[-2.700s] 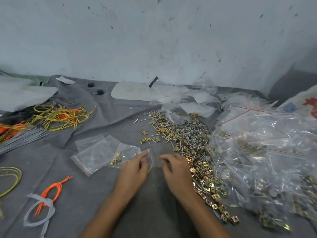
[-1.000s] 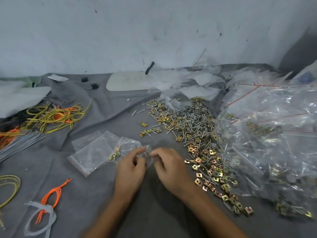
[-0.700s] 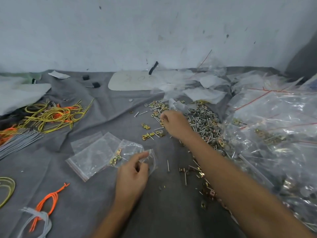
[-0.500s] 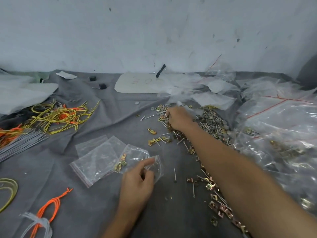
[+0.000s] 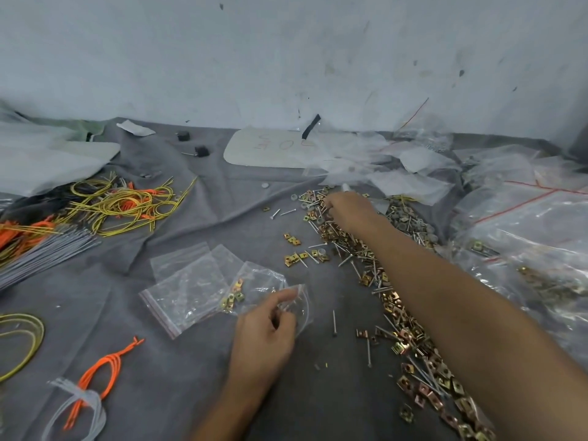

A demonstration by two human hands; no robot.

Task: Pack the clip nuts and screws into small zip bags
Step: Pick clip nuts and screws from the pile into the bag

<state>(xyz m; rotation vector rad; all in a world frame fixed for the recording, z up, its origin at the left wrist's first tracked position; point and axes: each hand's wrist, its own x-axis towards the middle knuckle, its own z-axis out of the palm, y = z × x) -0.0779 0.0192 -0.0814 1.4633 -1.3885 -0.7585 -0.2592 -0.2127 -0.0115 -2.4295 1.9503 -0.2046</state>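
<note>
My left hand (image 5: 265, 329) pinches the mouth of a small clear zip bag (image 5: 264, 289) lying on the grey cloth; a few brass clip nuts (image 5: 234, 296) sit inside it. More empty zip bags (image 5: 184, 281) lie just left of it. My right hand (image 5: 348, 210) reaches far forward into the top of a long pile of brass clip nuts and silver screws (image 5: 397, 316), fingers curled down among the pieces; what they hold is hidden. A few loose clip nuts (image 5: 294, 257) lie apart from the pile.
Large clear bags of hardware (image 5: 525, 249) crowd the right. Yellow and orange wire loops (image 5: 121, 202) and grey ties (image 5: 41, 253) lie at left, an orange loop (image 5: 105, 370) near front left. A white card (image 5: 273, 148) rests by the wall.
My right hand left the bag's mouth and stretched forward to the far end of the hardware pile. The left hand kept its pinch on the bag.
</note>
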